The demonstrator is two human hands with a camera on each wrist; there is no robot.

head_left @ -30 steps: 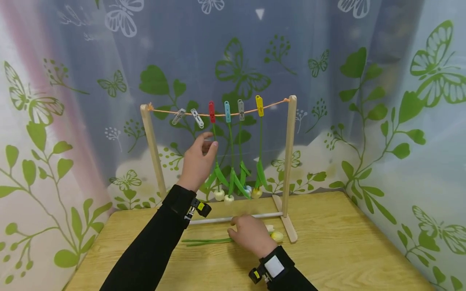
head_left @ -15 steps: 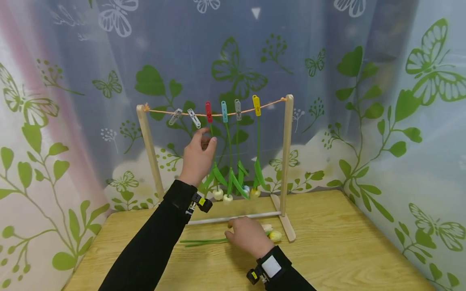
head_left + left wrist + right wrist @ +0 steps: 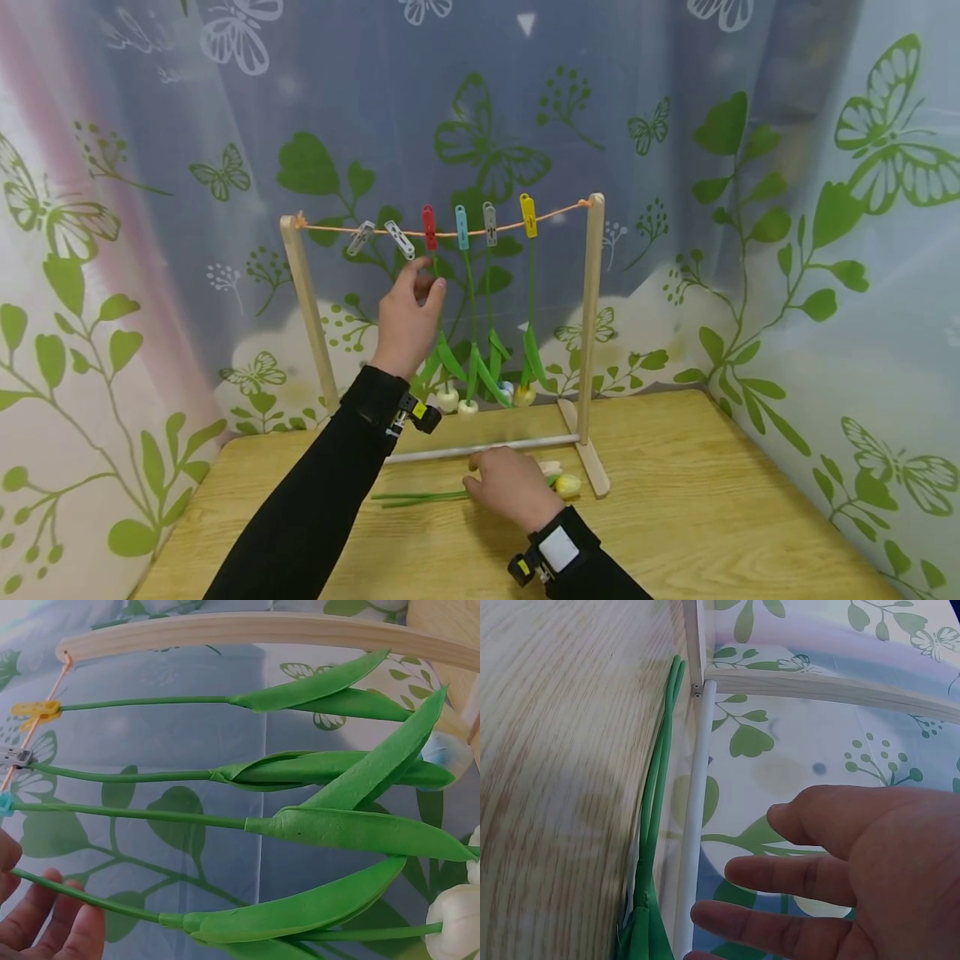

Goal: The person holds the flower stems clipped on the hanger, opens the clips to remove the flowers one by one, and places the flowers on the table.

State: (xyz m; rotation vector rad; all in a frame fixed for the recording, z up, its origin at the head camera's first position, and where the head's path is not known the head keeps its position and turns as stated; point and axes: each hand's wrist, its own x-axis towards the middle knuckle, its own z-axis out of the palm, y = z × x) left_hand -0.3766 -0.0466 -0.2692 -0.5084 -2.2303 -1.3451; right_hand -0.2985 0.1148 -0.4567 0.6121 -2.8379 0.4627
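Note:
My left hand (image 3: 408,321) is raised at the hanging tulip (image 3: 447,400) under the red clothespin (image 3: 429,227). Its thumb and index finger stand apart in the head view, loosely bent; in the left wrist view the tulip's green stem (image 3: 90,898) crosses right at the fingers. Beside it hang more tulips, blooms down, from a blue clothespin (image 3: 462,227), a grey clothespin (image 3: 491,223) and a yellow clothespin (image 3: 528,215). Low over the table, my right hand (image 3: 513,487) has relaxed, spread fingers holding nothing. Tulips with a yellow bloom (image 3: 567,486) and a white one lie beneath it.
A wooden frame (image 3: 592,317) carries an orange string (image 3: 330,228), with a white rod (image 3: 442,454) low across it. Two pale clothespins, one grey (image 3: 361,238) and one white (image 3: 400,239), hang tilted with no flower. A patterned curtain (image 3: 622,50) stands behind the wooden table (image 3: 675,467).
The head view has shifted slightly. My left hand has risen a little along the stem towards the clothespins. My right hand has barely moved over the lying tulips.

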